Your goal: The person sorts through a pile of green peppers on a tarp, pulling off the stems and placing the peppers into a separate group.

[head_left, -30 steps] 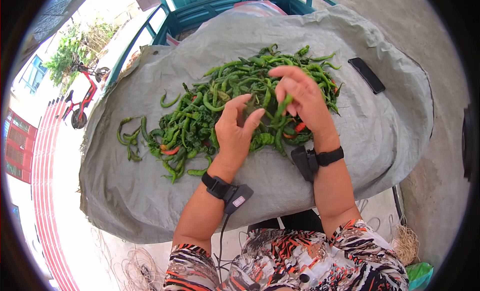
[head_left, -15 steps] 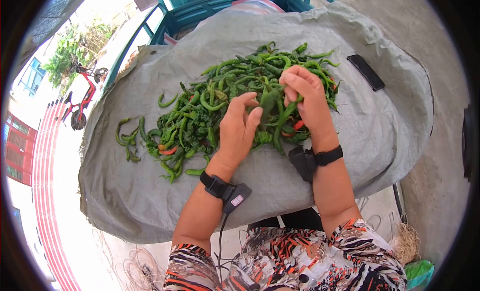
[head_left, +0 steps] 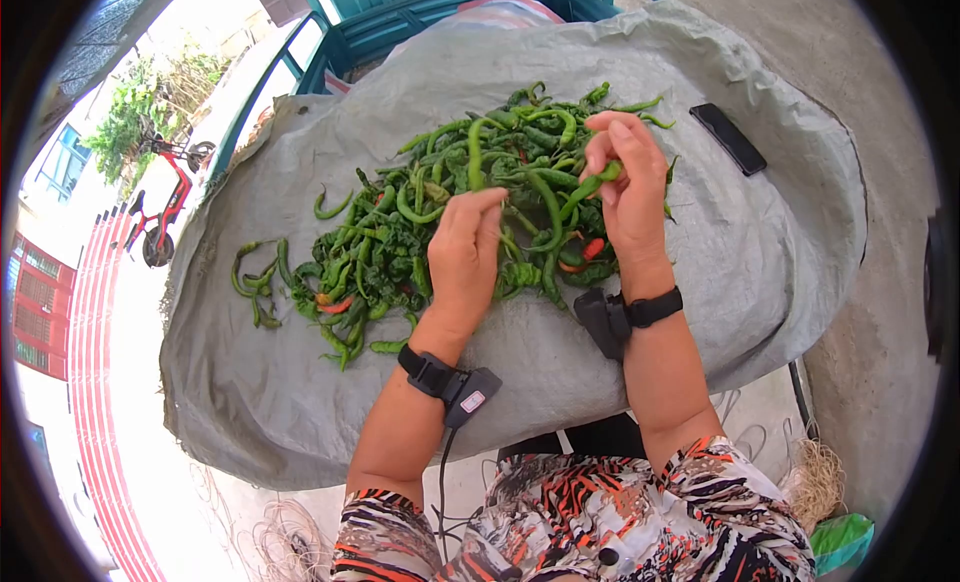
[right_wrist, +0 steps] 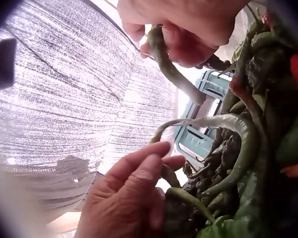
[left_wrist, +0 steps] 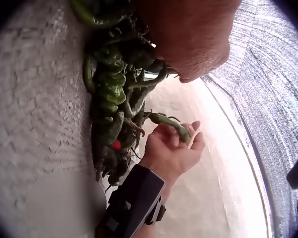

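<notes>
Head view: left hand (head_left: 467,250) pinching hooked pepper (head_left: 475,154), right hand (head_left: 634,194) gripping straighter pepper (head_left: 583,193) (inspection, presumably); phone (head_left: 729,139) near right edge of tarp (head_left: 760,262).

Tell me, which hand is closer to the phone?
Right. The right hand is over the right end of the pepper pile, left of the phone; the left hand is farther left, near its middle.

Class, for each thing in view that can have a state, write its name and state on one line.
Left hand: pinching a curved green pepper
Right hand: holding another green pepper
Pepper heap: loose, tangled, mostly green
Sheet: spread out, wrinkled
Phone: lying flat, screen dark
Wrist cameras: strapped on
Scooter: upright
</notes>
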The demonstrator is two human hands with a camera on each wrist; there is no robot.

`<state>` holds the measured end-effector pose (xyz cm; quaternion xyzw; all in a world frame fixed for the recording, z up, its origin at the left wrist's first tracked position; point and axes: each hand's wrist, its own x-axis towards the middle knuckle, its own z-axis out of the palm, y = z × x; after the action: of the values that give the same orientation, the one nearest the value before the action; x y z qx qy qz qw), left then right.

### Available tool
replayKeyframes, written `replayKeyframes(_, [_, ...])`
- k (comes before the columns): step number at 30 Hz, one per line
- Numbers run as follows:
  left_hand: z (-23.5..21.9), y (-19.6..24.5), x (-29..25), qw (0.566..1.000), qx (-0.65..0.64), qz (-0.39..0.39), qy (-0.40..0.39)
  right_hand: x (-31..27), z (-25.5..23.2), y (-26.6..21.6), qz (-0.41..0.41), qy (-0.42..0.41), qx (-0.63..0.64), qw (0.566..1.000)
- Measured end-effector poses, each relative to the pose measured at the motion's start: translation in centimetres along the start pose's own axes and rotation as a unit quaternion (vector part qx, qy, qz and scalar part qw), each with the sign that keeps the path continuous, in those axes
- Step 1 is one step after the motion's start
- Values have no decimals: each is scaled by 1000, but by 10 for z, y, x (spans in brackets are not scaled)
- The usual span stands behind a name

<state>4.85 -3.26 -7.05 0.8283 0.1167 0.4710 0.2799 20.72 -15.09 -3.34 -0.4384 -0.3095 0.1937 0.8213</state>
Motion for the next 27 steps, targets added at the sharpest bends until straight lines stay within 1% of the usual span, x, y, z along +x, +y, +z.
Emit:
replayKeyframes(1, [2,0,-3,996,-74,-42,13,-1,1,-2,12,-24,-4,1000])
replayKeyframes(3, [5,3,-8,967,-220,-125,40,-3,5,-1,26,-83,22,996])
replayKeyframes(7, [-2,-2,-4,991,-116,-41,-47,-6,19,2,55,-168,41,983])
replayKeyframes(8, [0,-4,-5,991,-115,-45,-43,-6,18,3,68,-199,41,977])
replayKeyframes(11, [-2,5,-6,984,-133,-109,-51,-9,28,11,56,-175,35,982])
replayKeyframes(12, [-3,6,-6,984,-130,-114,-50,-9,27,11,46,-149,38,987])
replayKeyframes(14, [-4,7,-5,984,-122,-122,-47,-6,20,10,25,-97,44,994])
replayKeyframes(17, [-3,-2,-8,985,-141,-84,-46,0,9,10,-17,7,-26,1000])
replayKeyframes(18, [-3,0,-8,981,-162,-99,-26,1,7,11,-22,21,-1,1000])
replayKeyframes(20, [-3,6,-6,970,-205,-127,14,2,7,12,-54,78,-95,991])
replayKeyframes(21, [-3,7,-6,969,-214,-124,25,2,8,12,-70,105,-142,982])
replayKeyframes(22, [-4,7,-6,967,-223,-121,37,4,7,11,-202,129,-290,927])
replayKeyframes(23, [-4,8,-6,964,-232,-118,48,8,7,11,-325,147,-425,832])
replayKeyframes(25, [-5,11,-5,956,-262,-121,41,5,10,7,-392,106,-484,775])
replayKeyframes(26, [-5,13,-4,952,-278,-122,38,-3,14,5,-344,52,-419,839])
replayKeyframes(27, [-4,15,-3,948,-292,-124,36,-8,19,3,-291,-4,-349,891])
